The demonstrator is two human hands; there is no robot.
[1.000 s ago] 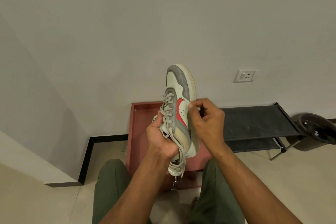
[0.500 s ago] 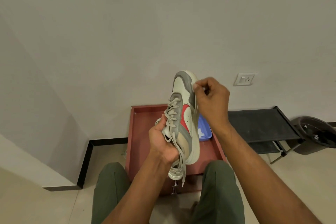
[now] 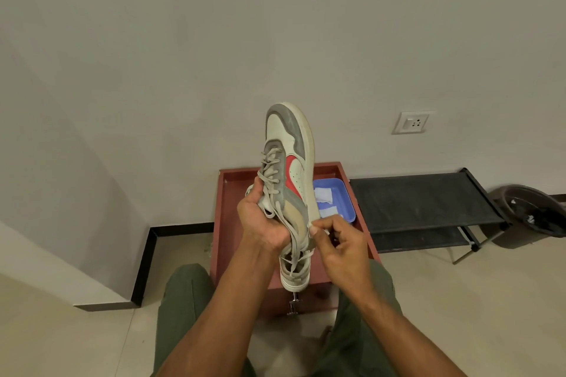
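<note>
Down at the heel end of the sole edge, the right hand [image 3: 343, 242] pinches a small white scrap [image 3: 313, 228], a wipe by the look of it. Thumb and forefinger are curled tight on it and pressed against the rubber. The left hand [image 3: 263, 223] has its fingers wrapped round the lace side of the sneaker [image 3: 294, 162], holding it up in front of the chest with the toe pointing up at the wall and the sole edge facing right.

Tips, imo: a firm left grip matters most, so the shoe doesn't twist when you rub. Go in short strokes along the white rim and turn the shoe rather than bending your wrist. The loose laces [image 3: 292, 239] dangle right by the wiping fingers, so I'd tuck them under the left thumb or they'll drag through the dirt.

Fresh folded wipes [image 3: 323, 194] sit in the blue tray [image 3: 337, 190] just behind the shoe on the red-brown table [image 3: 232, 208], an easy reach once this one goes grey. The black rack [image 3: 422, 199] and the bin [image 3: 533, 211] are off to the right.
</note>
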